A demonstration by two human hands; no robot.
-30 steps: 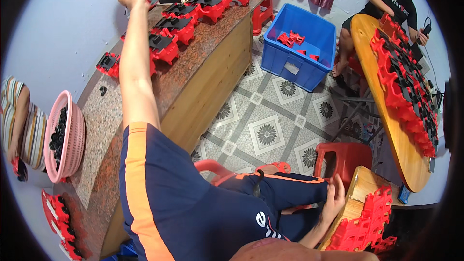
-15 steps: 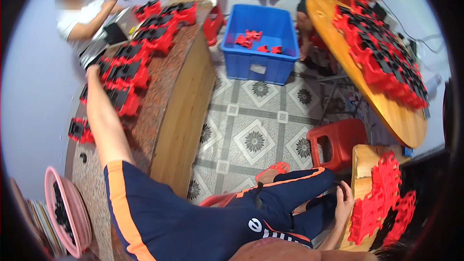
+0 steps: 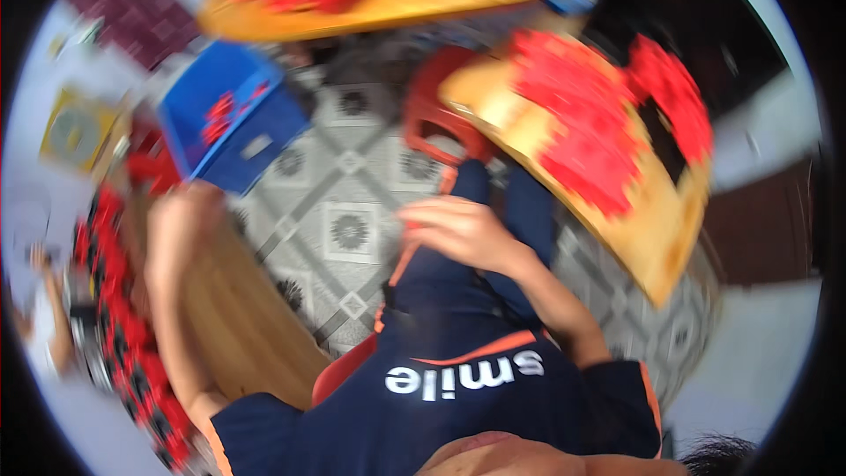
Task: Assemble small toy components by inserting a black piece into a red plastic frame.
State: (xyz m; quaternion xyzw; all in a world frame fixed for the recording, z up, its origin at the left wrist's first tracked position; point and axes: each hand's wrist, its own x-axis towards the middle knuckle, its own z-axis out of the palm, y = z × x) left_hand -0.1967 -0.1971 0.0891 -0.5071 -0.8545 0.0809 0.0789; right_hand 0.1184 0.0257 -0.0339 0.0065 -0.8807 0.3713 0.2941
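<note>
My right hand [image 3: 460, 231] is over my dark trousers, palm turned inward. Its fingers stretch to the left and look apart; a small reddish patch shows between them, and I cannot tell whether it is a part or the orange trouser stripe. My left hand [image 3: 187, 216] is raised at the left, above the end of the wooden-sided bench [image 3: 238, 300]. Motion smears its fingers, so its grip is hidden. Red notched plastic parts [image 3: 582, 123] lie in a sheet on the small wooden table [image 3: 656, 260] to my right.
A blue bin [image 3: 256, 145] holding a few red pieces stands at the far left. A red stool [image 3: 432, 106] is beside the small table. Red-and-black parts [image 3: 132, 344] line the left bench, where another person [image 3: 53, 326] sits. More lie on the oval table [image 3: 388, 13].
My view has swung right. My left arm has come back from the left bench parts, and my right hand has moved from the small table's edge to over my lap.
</note>
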